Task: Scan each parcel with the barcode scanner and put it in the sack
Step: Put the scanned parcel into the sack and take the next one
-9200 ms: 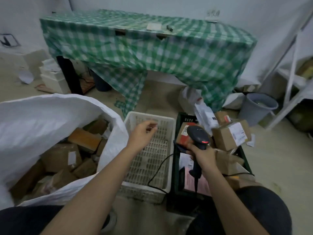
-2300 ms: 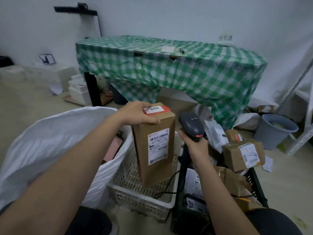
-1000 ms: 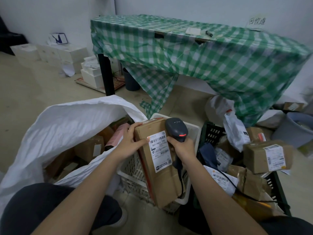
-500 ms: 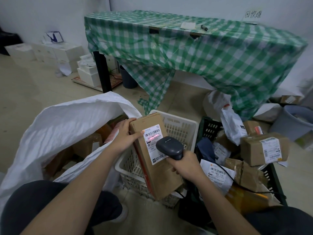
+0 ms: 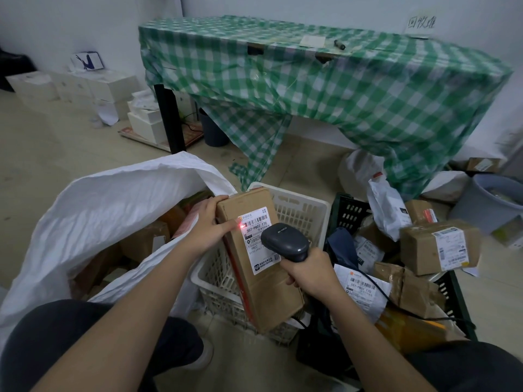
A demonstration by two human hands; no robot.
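My left hand (image 5: 210, 227) grips the upper left edge of a tall brown cardboard parcel (image 5: 264, 281) that leans over the white crate (image 5: 300, 206). A white label with a barcode faces up on it, and a red scan dot glows at the label's left edge. My right hand (image 5: 310, 274) holds the dark grey barcode scanner (image 5: 284, 241) by its handle, with the head just above the label. The open white sack (image 5: 107, 210) lies at left with several brown parcels inside.
A black crate (image 5: 351, 213) at right is piled with brown boxes and white mailer bags. Behind stands a table under a green checked cloth (image 5: 325, 77). A grey bucket (image 5: 492, 199) sits far right, white boxes (image 5: 85, 86) far left. The scanner's cable trails across the black crate.
The scanner has shifted slightly right and down over the label. The red scan light now falls at the label's left edge instead of on the barcode. The parcel stays in my left hand.
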